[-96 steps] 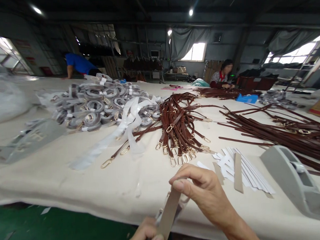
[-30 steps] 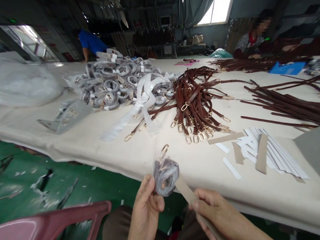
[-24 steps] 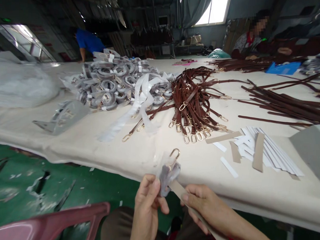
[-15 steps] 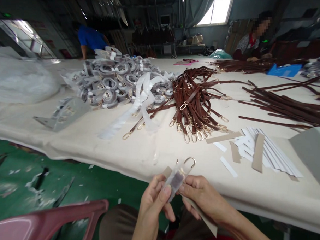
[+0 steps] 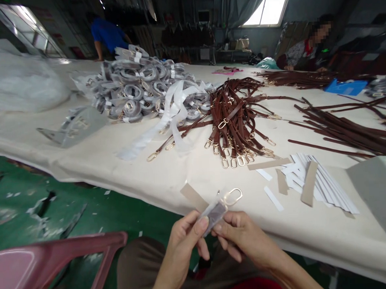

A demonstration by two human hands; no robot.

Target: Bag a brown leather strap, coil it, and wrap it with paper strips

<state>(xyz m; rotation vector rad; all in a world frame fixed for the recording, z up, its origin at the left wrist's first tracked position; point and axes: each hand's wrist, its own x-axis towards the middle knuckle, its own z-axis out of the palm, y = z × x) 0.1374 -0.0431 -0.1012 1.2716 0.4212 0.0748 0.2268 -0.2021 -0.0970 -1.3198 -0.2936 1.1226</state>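
Pinched between both hands above the table's near edge is a strap end wrapped in translucent plastic (image 5: 214, 216), dark through the film, with a gold clasp (image 5: 235, 196) at its upper end. My left hand (image 5: 189, 234) closes on it with the thumb on top. From the other side, the fingers of my right hand (image 5: 240, 234) grip its lower right edge. A grey-brown card strip (image 5: 194, 196) sticks out beyond my left fingers; its lower end is hidden, and I cannot tell whether it is held or rests on the table.
Brown leather straps with gold clasps (image 5: 233, 121) lie heaped mid-table. Left of them is a pile of plastic-wrapped coiled straps (image 5: 136, 91), with loose white film (image 5: 175, 107) beside it. White card strips (image 5: 329, 185) lie at right. A pink chair (image 5: 57, 261) stands lower left. Two people are across the table.
The card strip has shifted up and left; its end no longer hangs below my right hand. The wrapped strap end and clasp have tilted a little rightward. The camera view has shifted slightly.
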